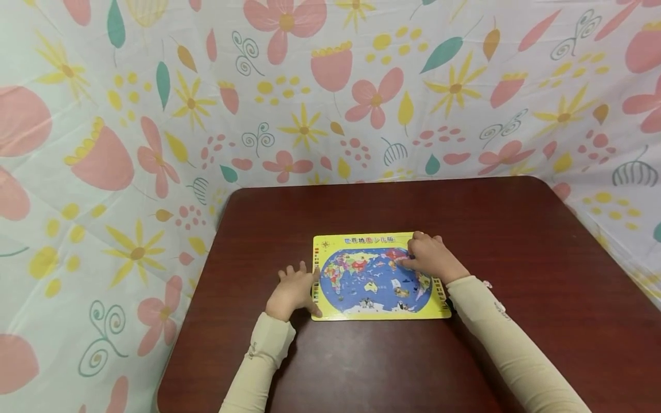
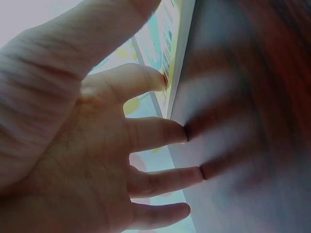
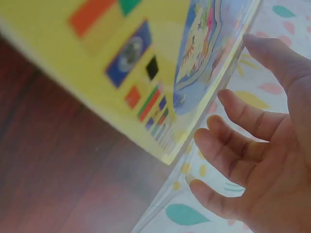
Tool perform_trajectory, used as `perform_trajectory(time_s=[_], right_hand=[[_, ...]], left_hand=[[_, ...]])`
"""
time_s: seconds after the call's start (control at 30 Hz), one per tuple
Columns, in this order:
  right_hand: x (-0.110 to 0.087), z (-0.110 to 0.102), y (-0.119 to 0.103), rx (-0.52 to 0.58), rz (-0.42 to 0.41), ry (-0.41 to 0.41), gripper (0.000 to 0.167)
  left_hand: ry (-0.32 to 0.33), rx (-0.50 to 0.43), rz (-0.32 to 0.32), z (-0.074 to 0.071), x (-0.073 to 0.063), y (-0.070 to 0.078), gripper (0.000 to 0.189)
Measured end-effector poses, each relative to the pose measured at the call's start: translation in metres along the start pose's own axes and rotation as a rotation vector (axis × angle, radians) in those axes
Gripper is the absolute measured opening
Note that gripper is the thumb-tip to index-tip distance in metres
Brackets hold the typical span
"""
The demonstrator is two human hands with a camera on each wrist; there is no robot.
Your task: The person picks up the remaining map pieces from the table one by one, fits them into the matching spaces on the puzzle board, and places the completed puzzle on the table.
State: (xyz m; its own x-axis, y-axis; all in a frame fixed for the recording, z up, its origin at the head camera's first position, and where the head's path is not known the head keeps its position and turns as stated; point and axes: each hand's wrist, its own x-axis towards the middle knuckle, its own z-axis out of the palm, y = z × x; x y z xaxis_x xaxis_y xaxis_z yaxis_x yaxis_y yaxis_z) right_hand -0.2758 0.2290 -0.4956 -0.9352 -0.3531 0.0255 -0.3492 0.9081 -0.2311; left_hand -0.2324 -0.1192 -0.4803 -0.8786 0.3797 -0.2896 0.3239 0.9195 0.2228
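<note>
A yellow-bordered world map board (image 1: pixel 382 314) lies flat on the table, with Chinese lettering along its top and small flags down its sides. My left hand (image 1: pixel 293 291) is at its left edge, the thumb near the lower left corner. In the left wrist view the left hand's fingers (image 2: pixel 155 133) are spread and nearly straight, the index fingertip right at the board's edge. Over the upper right part of the map is my right hand (image 1: pixel 434 257). Its fingers (image 3: pixel 238 145) are loosely bent and apart in the right wrist view, beside the board's edge.
The dark reddish-brown table (image 1: pixel 279 212) has rounded corners and extends around the board on all sides. Behind it and to both sides hangs a white cloth (image 1: pixel 206 69) printed with flowers and leaves. Pale sleeves (image 1: pixel 511 338) cover both forearms.
</note>
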Motion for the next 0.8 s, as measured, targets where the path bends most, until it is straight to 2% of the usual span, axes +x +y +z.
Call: perform_trajectory(time_s=[0.2, 0.5, 0.8], right_hand=[[0.0037, 0.0000, -0.0064, -0.027, 0.000, -0.042, 0.042], [0.0022, -0.0010, -0.0055, -0.008, 0.006, -0.055, 0.041], [0.0015, -0.0004, -0.0024, 0.020, -0.014, -0.049, 0.025]], left_hand=[[0.004, 0.003, 0.011, 0.0011, -0.0004, -0.0011, 0.105], [0.015, 0.001, 0.008, 0.0011, -0.0002, -0.0013, 0.105], [0.006, -0.012, 0.012, 0.0016, -0.0008, -0.0041, 0.103]])
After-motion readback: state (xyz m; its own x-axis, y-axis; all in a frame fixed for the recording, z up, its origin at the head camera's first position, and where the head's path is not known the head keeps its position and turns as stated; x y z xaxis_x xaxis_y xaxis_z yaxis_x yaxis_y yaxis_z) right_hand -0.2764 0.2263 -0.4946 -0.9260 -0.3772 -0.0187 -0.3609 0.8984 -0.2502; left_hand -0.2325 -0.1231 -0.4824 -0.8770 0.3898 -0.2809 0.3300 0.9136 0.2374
